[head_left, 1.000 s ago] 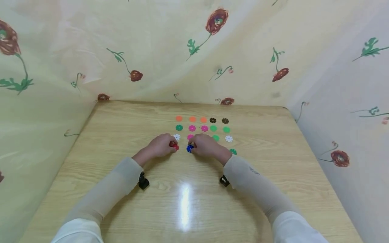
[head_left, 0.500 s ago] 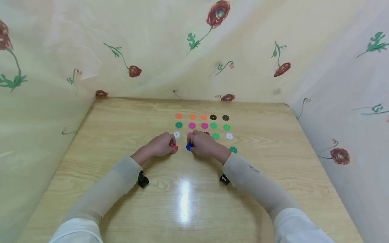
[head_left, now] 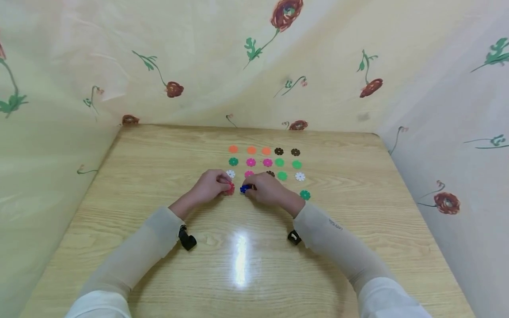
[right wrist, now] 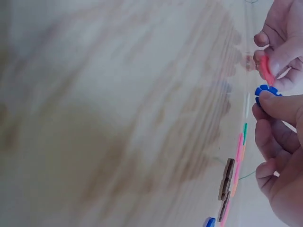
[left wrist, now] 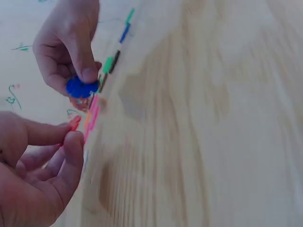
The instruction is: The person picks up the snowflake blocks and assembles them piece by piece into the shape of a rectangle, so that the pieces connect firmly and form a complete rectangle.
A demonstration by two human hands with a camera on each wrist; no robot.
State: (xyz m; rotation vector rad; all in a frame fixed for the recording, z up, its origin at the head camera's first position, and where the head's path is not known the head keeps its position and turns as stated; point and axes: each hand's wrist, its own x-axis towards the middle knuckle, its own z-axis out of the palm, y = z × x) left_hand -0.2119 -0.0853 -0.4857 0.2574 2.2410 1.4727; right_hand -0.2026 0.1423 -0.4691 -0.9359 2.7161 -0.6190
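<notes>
My left hand (head_left: 210,184) pinches a red notched plastic disc (head_left: 230,189) between thumb and fingers. Just to its right, a blue notched disc (head_left: 244,189) sits between the thumb and fingers of my right hand (head_left: 265,187). In the left wrist view the blue disc (left wrist: 81,88) shows its broad side, while the red disc (left wrist: 75,122) is seen nearly edge-on. The right wrist view has the red disc (right wrist: 266,68) standing on edge, its lower end right at the blue disc's (right wrist: 267,90) notched rim.
Rows of flower-shaped discs lie flat beyond my hands: orange (head_left: 251,150), brown (head_left: 295,152), pink (head_left: 267,162), light green (head_left: 282,176) and white (head_left: 300,176). A dark green disc (head_left: 305,194) lies by my right wrist. Flowered cloth (head_left: 199,66) surrounds the wooden table (head_left: 238,291).
My hands have brought the red and blue discs closer together. The red disc has turned more upright and the blue one has tilted and shifted slightly left. The head view has moved a little.
</notes>
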